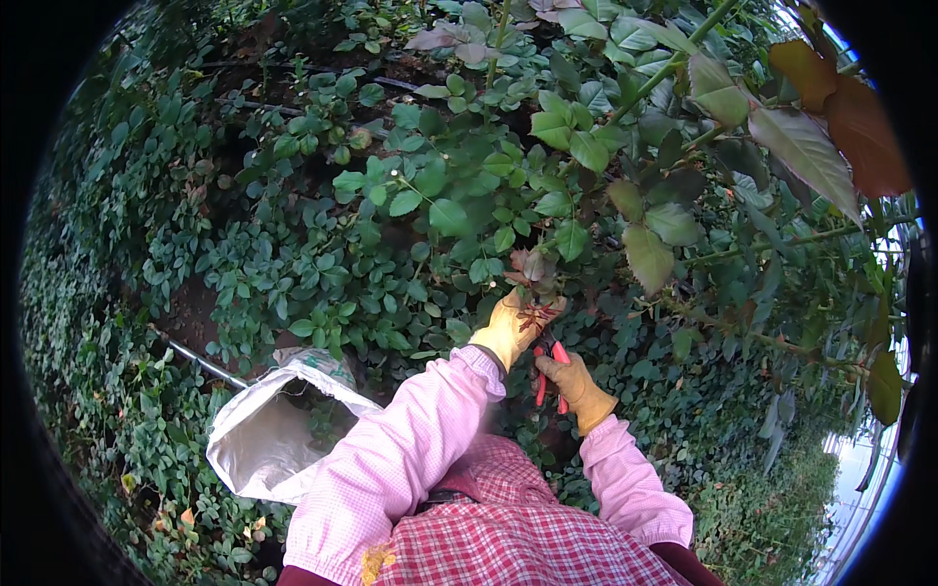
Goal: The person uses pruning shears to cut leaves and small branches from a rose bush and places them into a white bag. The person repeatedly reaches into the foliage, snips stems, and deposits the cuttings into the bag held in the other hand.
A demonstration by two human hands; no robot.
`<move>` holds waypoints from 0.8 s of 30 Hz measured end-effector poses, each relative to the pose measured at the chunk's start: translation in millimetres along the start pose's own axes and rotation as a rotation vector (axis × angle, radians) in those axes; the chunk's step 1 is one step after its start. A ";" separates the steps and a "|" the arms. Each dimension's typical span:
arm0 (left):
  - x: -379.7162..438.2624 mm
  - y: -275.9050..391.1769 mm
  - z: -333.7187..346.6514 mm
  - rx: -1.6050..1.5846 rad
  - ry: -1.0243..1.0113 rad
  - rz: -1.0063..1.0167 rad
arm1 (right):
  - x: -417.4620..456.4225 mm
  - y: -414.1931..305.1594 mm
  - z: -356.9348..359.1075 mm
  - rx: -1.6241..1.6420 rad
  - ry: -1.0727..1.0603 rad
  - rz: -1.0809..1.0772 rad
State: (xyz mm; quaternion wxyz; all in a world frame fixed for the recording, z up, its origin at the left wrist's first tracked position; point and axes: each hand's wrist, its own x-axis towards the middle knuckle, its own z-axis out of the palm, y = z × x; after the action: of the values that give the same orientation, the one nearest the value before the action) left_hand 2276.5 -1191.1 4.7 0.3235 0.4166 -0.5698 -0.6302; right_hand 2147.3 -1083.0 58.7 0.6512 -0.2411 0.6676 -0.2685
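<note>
My right hand (580, 387), in a yellow work glove, grips pruning shears (560, 354) by their red handles. The dark head of the shears points up toward my left hand (504, 331), which is also gloved in yellow. Beside the fingers of my left hand is a rose shoot with small dark-red leaves (537, 315), and it appears held there. Larger reddish-brown leaves (533, 265) stick up just beyond the glove. The tips of the blades and the base of the shoot are hidden among glove and foliage.
A white woven sack (267, 450) gapes at lower left, with green leaves inside its mouth. Near it runs a thin metal pipe (209, 366). Thorny rose stems (656, 80) arch across the upper right. Dark irrigation tubing (264, 108) crosses the bed, and dense rose foliage surrounds my hands.
</note>
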 end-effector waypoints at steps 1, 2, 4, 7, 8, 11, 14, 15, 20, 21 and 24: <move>8.8 -20.4 10.8 -0.051 -0.011 0.044 | -0.2 3.9 -3.3 -0.057 -0.024 -0.007; 16.9 -52.0 21.1 -0.154 0.010 0.101 | -5.6 -1.1 0.0 -0.121 -0.041 -0.015; 23.3 -106.5 13.7 -0.340 0.078 0.201 | -4.4 3.1 7.9 -0.168 -0.059 0.026; 20.8 -134.6 -13.8 0.168 0.001 0.124 | -5.7 27.6 3.9 -0.040 0.024 0.027; 18.5 -139.1 -25.8 0.344 -0.034 0.098 | -3.3 33.5 0.0 0.029 0.064 0.038; -21.1 -11.1 -17.4 -0.470 -0.039 -0.571 | -12.0 65.5 -37.6 0.346 0.288 0.098; -47.0 -39.3 -41.8 -0.498 -0.048 -0.579 | 12.7 64.4 -34.9 -0.174 0.408 0.063; -58.0 -54.2 -49.3 -0.561 -0.029 -0.585 | 17.2 55.9 -28.3 -0.490 0.448 0.000; -101.5 -55.3 -69.0 -0.568 0.006 -0.676 | 20.2 22.6 -27.3 -0.553 0.148 0.179; -105.5 -45.3 -68.3 -0.536 0.031 -0.695 | 27.4 31.5 -29.5 -0.340 0.134 0.163; -114.2 -37.6 -65.9 -0.539 0.081 -0.738 | 51.1 49.7 -29.2 0.143 0.088 0.149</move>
State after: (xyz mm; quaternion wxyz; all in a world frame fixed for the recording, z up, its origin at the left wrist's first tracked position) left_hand 2388.6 -1114.5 -14.8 0.1961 0.5170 -0.1860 -0.8122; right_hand 2117.7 -1079.2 -12.3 0.6548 -0.1315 0.6910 -0.2764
